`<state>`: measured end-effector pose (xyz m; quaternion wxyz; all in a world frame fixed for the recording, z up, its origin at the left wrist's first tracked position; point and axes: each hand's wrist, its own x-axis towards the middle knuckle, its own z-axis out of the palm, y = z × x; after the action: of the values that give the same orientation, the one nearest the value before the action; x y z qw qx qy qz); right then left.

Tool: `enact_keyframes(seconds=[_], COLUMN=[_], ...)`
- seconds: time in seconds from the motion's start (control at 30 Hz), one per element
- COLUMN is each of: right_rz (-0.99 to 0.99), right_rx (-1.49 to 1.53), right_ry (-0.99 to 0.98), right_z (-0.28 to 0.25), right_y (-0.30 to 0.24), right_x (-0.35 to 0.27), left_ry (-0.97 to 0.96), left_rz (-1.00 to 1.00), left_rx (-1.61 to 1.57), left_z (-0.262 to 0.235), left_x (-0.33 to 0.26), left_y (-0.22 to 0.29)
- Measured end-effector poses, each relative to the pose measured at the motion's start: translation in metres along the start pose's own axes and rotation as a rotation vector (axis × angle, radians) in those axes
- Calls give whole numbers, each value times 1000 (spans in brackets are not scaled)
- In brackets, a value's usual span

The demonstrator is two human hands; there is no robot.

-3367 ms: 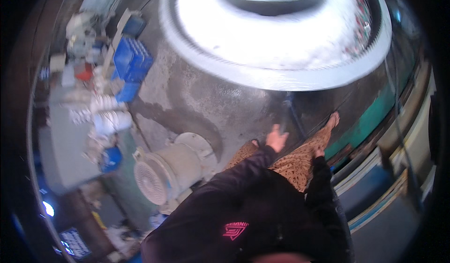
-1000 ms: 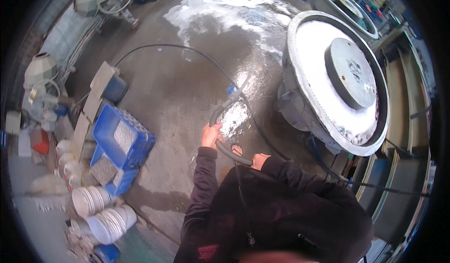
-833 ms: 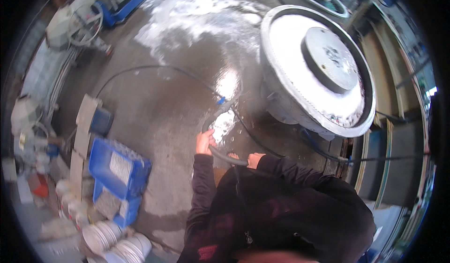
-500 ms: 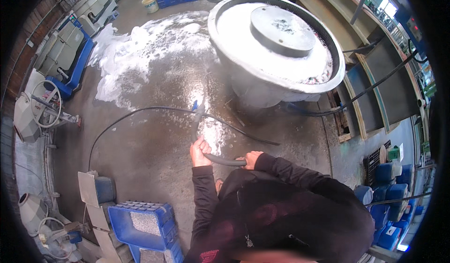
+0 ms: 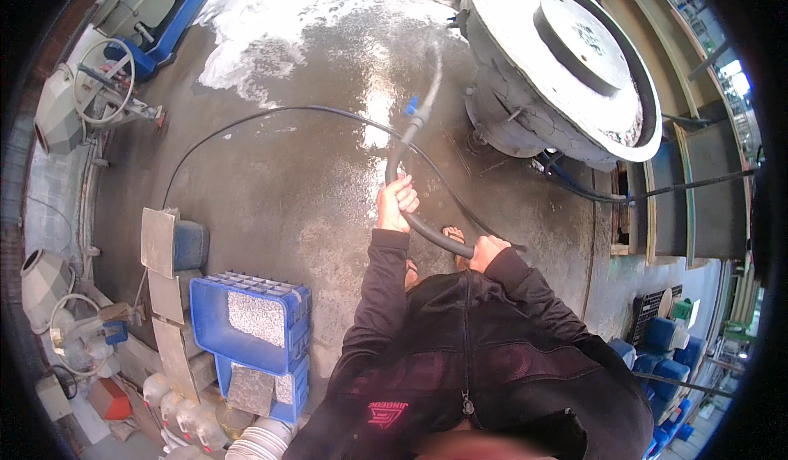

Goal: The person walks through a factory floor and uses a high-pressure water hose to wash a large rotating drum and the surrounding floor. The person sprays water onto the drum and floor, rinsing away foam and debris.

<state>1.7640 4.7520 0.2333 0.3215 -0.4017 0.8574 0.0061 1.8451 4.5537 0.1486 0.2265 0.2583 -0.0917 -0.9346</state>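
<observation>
Above wet, patchy grey floor (image 5: pixel 263 189), a thick dk-grey hose (image 5: pixel 431 234), matte & rubbery-looking, bends in a loose curve in front of the blk jacket (image 5: pixel 410 341). Its upper end has a lighter grey connector (image 5: pixel 418 121) w/ a small blue fitting (image 5: pixel 411 105) off the L side; past that, a pale streak, pipe or water, can't tell which. Thin blk line (image 5: pixel 271 109) arcs along the floor & crosses behind the hose just below the connector. To the R, a round tub (image 5: pixel 510 95), rough off-wht wall, holds white foam (image 5: pixel 513 4) around a raised flat grey disc (image 5: pixel 584 43); more suds (image 5: pixel 263 25), lumpy & bright, lie on the floor farther up L. Blue plastic crates (image 5: pixel 299 329) at lower L, white pellets (image 5: pixel 254 319) in the upper one. Hose pos. vs hands: passes thru L grip (image 5: pixel 397 203), fingers wrapped snugly round it at the bend; near end goes into R grip (image 5: pixel 491 251), fingers also curled tight on it. Whether it continues past the R hand, can't tell. Writing: pink logo w/ lettering on jacket chest; dk marks on disc too small to read.
</observation>
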Motion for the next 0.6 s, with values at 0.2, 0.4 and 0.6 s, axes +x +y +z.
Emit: enact_keyframes(seconds=[0.2,0.4,0.6], right_rz=[-26,-62,-77], right_rx=[-25,-38,-27], right_ry=[-137,-125,-38], right_z=[-4,7,34], right_y=[-27,-23,-15], right_x=[1,9,8], left_ry=[14,-93,-87], left_rz=[-152,-72,-81], left_rx=[36,-110,-134], left_z=[-23,-33,-46], left_x=[3,-7,-11], left_y=[17,23,20])
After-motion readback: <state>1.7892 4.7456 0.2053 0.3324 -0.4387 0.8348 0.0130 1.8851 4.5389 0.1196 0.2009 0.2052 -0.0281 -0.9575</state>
